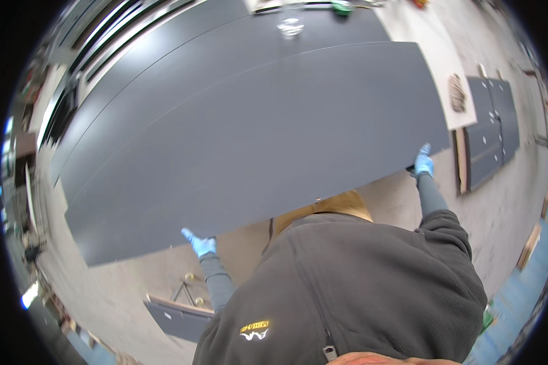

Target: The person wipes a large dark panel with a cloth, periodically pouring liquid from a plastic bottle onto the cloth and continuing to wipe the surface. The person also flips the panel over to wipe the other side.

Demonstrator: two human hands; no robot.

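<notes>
A large dark grey flat panel (249, 140) fills the middle of the view, lifted a little over more dark panels of the same kind. My left hand (200, 243), in a blue glove, grips its near edge at the lower left. My right hand (424, 162), also in a blue glove, grips the near edge close to the panel's right corner. My grey fleece jacket (347, 292) covers the lower middle of the picture.
Stacked dark panels (152, 55) lie behind the held one. Smaller dark panels (490, 131) lie on the floor at the right. A light worktop (426, 48) with a round object stands at the back right. A small dark panel on a frame (176, 313) sits at the lower left.
</notes>
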